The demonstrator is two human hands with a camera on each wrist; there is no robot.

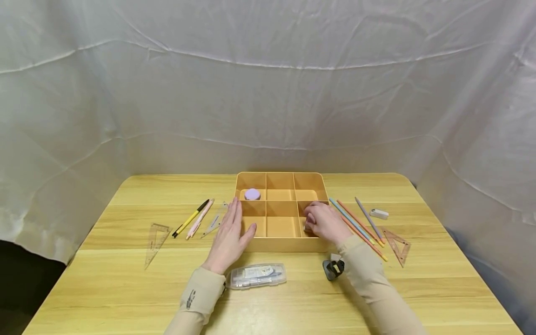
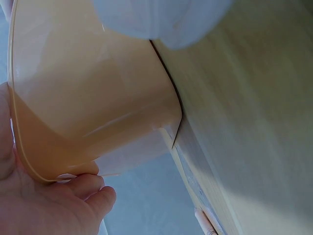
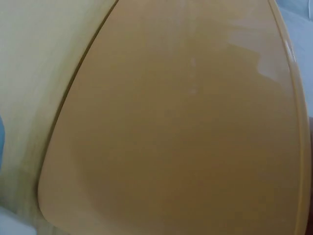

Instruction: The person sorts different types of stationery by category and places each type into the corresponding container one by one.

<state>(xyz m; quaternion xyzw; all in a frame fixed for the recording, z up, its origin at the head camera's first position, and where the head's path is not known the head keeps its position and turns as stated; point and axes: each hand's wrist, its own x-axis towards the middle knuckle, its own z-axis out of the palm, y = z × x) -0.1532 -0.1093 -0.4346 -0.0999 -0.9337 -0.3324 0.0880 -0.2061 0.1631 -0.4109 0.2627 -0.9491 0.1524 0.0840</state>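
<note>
From my remote feed I see the orange divided box (image 1: pixel 284 244) sitting mid-table, with the left hand (image 1: pixel 229 232) laid along its left wall, fingers straight and thumb spread over the front-left compartment (image 1: pixel 259 209). The right hand (image 1: pixel 328 223) reaches into the front-right compartment (image 1: pixel 302 208), its fingers bent round a small item (image 1: pixel 307 228) that they mostly hide; I can't tell what it is, and the right wrist view gives me only box wall. To do this placing step well, I'd let the left hand just brace the box so it doesn't skid, bring the item right down to the compartment floor before loosening the fingers, then draw them straight up, clear of the divider. I'd also mind the right sleeve (image 1: pixel 368 270), which lies close to the coloured pencils (image 1: pixel 360 223) and could roll them. As for direction, the box lies square to the person, three compartments across and two deep, so I judge its long axis to run left to right. The small item's axis I can't read under those fingers.
</note>
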